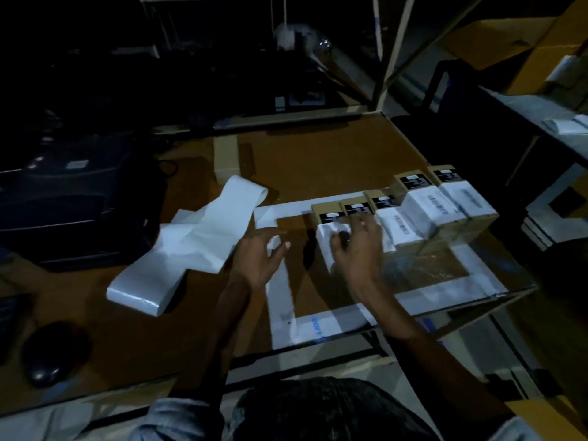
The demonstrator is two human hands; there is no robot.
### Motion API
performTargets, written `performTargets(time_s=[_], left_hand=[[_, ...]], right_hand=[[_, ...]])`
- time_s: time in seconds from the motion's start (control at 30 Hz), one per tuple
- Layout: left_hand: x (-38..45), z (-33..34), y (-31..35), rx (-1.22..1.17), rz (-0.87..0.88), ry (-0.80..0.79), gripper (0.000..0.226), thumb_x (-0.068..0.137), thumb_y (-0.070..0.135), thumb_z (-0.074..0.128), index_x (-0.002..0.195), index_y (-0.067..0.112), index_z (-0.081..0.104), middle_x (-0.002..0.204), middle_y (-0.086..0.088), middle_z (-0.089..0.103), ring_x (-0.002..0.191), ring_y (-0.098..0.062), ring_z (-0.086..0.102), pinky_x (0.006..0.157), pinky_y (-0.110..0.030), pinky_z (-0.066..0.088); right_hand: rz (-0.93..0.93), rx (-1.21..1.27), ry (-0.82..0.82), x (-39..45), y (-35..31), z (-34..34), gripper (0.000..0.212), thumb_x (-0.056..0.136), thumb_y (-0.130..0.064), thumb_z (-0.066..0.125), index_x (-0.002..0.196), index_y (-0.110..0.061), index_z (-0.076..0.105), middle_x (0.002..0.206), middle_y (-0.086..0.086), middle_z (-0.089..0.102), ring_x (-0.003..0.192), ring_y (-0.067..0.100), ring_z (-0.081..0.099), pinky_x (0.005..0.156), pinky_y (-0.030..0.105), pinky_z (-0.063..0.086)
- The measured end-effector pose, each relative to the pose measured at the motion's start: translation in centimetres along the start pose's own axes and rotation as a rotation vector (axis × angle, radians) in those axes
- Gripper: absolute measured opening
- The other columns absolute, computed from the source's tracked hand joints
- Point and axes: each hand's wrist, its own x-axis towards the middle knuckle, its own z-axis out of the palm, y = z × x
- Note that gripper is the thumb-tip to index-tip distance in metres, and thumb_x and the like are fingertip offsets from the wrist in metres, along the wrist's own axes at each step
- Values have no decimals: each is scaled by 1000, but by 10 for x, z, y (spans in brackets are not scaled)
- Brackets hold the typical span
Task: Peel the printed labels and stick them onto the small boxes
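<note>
dim light, head view only. row of small boxes (404, 214) sat along the far right part of the brown table (318, 160), touching side by side, each w/ a black printed patch on the far end. three boxes to the right already carried white labels; the two nearest you were being done. your right hand (358, 246) lay on the label (327, 233) atop the leftmost boxes, fingers spread and laid mostly flat, pressing it down; label looked a bit creased under the fingertips. your left hand (259, 253) hovered just left of the row, fingers apart and loosely bent, nothing clearly gripped; a white scrap showed by its fingertips, couldn't tell if touching. loose strip of backing paper (191, 237) trailed across the table to the left, folded over itself, well apart from the boxes. judgement: step in hand = smoothing the label on. to do it well, you'd have wanted to rub from centre outward to push creases to the edges, keep the label square to the box top, and steady the box w/ the left hand so the row didn't shift.
</note>
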Motion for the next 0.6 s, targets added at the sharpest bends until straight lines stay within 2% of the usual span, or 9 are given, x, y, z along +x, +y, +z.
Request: performTargets(time_s=[0.1, 0.2, 0.27, 0.37, 0.5, 0.6], left_hand=[[2, -28, -28, 36, -35, 69, 29, 94, 38, 63, 114, 18, 71, 114, -4, 72, 107, -22, 65, 95, -38, 53], [4, -55, -50, 33, -70, 122, 34, 93, 36, 65, 120, 16, 69, 124, -6, 69, 114, -24, 62, 101, -40, 49], [9, -71, -64, 49, -85, 93, 37, 93, 38, 66, 125, 19, 66, 130, -4, 66, 119, -23, 60, 102, -41, 48], [18, -90, -82, 40, -81, 26, 38, 93, 36, 67, 127, 21, 65, 133, -2, 64, 121, -21, 59, 100, -37, 48], [19, -108, -102, 21, -27, -11, 37, 92, 32, 70, 127, 20, 65, 130, -2, 66, 119, -19, 60, 98, -33, 48], [17, -115, -120, 34, -26, -100, 43, 91, 34, 71, 130, 18, 63, 130, -3, 66, 121, -19, 59, 99, -32, 47]], right_hand=[[-104, 159, -133, -6, -39, 26, 25, 94, -28, 65, 118, -20, 67, 122, 4, 65, 113, 20, 59, 88, 28, 48], [-90, 298, -293, -1, -74, 53, 26, 93, -25, 68, 118, -19, 69, 118, -1, 70, 110, 15, 64, 85, 18, 49], [-88, 349, -330, 7, -93, 70, 30, 91, -23, 71, 120, -16, 70, 117, 1, 72, 106, 18, 68, 87, 26, 55], [-46, 352, -335, 27, -124, 91, 31, 91, -19, 71, 122, -15, 68, 120, 3, 70, 104, 20, 68, 85, 20, 51], [18, 344, -284, 61, -158, 121, 32, 90, -21, 72, 122, -20, 68, 126, 2, 67, 115, 23, 63, 97, 38, 55], [58, 350, -264, 87, -180, 140, 37, 92, -26, 71, 128, -17, 65, 127, 4, 66, 114, 25, 64, 96, 39, 55]])
